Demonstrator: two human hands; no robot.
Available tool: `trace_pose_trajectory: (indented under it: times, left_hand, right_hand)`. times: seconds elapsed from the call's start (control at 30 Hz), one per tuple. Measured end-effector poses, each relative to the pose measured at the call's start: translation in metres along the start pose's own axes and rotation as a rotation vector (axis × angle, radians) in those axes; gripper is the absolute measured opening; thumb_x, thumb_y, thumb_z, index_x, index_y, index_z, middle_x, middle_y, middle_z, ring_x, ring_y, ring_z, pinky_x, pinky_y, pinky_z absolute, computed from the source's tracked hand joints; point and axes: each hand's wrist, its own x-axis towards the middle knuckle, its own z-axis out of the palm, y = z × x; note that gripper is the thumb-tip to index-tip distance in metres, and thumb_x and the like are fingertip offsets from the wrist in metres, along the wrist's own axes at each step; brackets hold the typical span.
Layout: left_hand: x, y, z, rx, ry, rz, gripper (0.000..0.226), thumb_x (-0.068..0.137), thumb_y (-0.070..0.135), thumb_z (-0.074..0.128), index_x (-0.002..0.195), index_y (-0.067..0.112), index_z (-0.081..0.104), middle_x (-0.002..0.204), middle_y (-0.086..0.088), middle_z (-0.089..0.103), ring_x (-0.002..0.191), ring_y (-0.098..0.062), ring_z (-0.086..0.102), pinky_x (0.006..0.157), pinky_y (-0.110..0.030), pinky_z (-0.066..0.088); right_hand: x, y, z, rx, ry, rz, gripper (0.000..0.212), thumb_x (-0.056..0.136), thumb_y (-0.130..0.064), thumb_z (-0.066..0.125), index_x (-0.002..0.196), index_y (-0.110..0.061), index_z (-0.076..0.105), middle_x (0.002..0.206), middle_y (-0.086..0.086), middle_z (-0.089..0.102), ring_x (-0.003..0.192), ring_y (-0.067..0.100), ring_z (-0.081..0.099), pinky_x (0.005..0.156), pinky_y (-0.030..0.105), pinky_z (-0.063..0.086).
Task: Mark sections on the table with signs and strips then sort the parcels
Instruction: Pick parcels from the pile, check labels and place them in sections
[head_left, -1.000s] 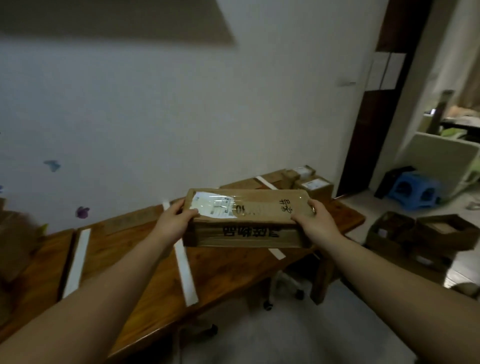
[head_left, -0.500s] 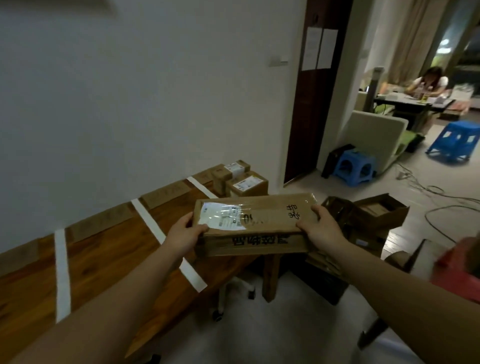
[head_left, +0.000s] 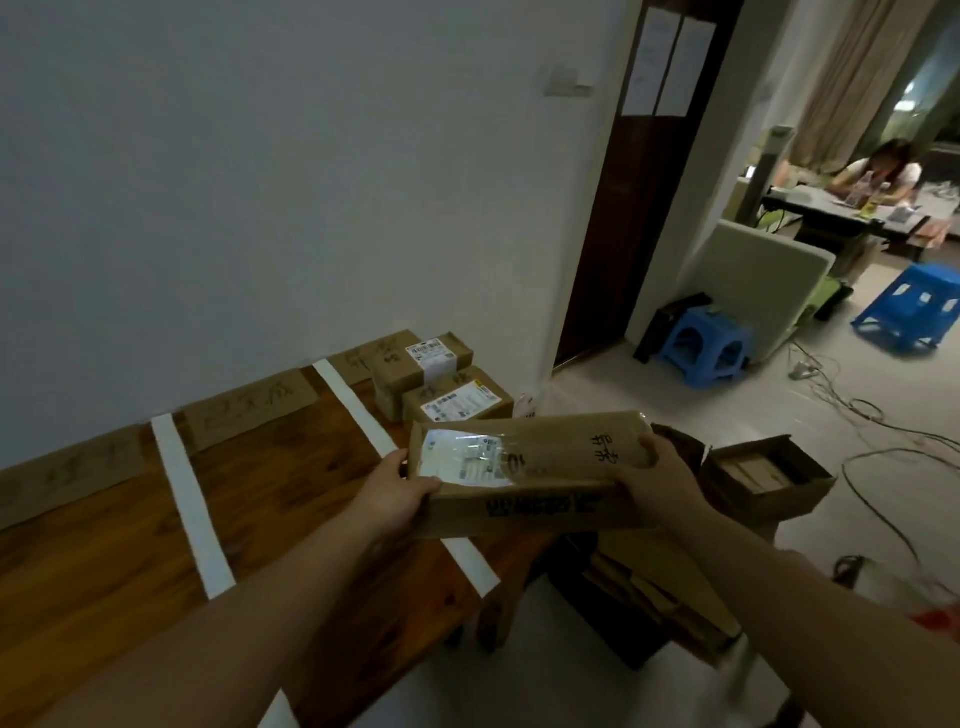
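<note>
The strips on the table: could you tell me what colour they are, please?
The strips are white; head view.

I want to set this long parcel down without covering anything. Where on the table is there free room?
The section between the left strip and the right strip is bare wood up to the cardboard sign. Wood left of the left strip is bare too. Beyond the right strip, two parcels crowd the wall end; the held parcel hides the rest.

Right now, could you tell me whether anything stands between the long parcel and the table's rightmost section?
Nothing visible does. The long parcel hangs over that section's front, hiding the table beneath it; two small parcels sit at the back, by the wall.
</note>
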Motion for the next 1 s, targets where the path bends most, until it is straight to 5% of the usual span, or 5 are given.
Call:
trace_pose_trajectory:
  times: [0.43,0.6,0.77,0.9,1.0]
  left_hand:
    - [0.042,-0.011,0.092,-0.045,0.24,-0.232,0.073,0.079,0.029,0.074,0.142,0.019,0.037,0.138,-0.004,0.05,0.121,-0.023,0.051,0.098,-0.039,0.048]
    - [0.042,-0.015,0.13,-0.066,0.293,-0.303,0.081,0.08,0.019,0.073,0.147,0.012,0.028,0.142,-0.004,0.046,0.126,-0.024,0.047,0.102,-0.037,0.045]
    - [0.04,-0.01,0.151,-0.021,0.383,-0.297,0.085,0.084,0.016,0.07,0.151,0.012,0.018,0.146,-0.007,0.041,0.129,-0.024,0.044,0.099,-0.034,0.046]
    - [0.046,0.004,0.159,0.025,0.489,-0.204,0.063,0.087,0.004,0.063,0.143,0.012,0.035,0.139,-0.006,0.048,0.115,-0.011,0.045,0.093,-0.026,0.041]
    - [0.054,0.015,0.159,0.047,0.53,-0.173,0.06,0.089,0.0,0.058,0.143,0.013,0.035,0.139,-0.006,0.047,0.125,-0.018,0.043,0.097,-0.028,0.039]
  right_hand:
    - [0.167,0.021,-0.001,-0.312,-0.456,-0.194,0.084,0.084,-0.036,0.069,0.15,-0.018,0.019,0.144,0.009,0.037,0.127,0.029,0.041,0.103,0.039,0.039]
    - [0.206,0.04,-0.007,-0.304,-0.652,-0.273,0.075,0.081,-0.02,0.075,0.144,-0.018,0.033,0.105,-0.014,0.051,0.098,0.01,0.049,0.081,0.022,0.046]
    - [0.257,0.085,0.015,-0.319,-0.709,-0.315,0.106,0.054,-0.069,0.073,0.143,-0.045,0.02,0.138,-0.002,0.047,0.122,0.021,0.05,0.1,0.044,0.047]
    - [0.246,0.058,0.014,-0.334,-0.705,-0.365,0.1,0.069,-0.057,0.073,0.149,-0.033,0.019,0.145,0.003,0.034,0.127,0.024,0.043,0.106,0.04,0.041]
    - [0.249,0.045,0.021,-0.348,-0.684,-0.38,0.089,0.077,-0.049,0.072,0.149,-0.029,0.023,0.147,0.006,0.031,0.129,0.027,0.04,0.107,0.043,0.04]
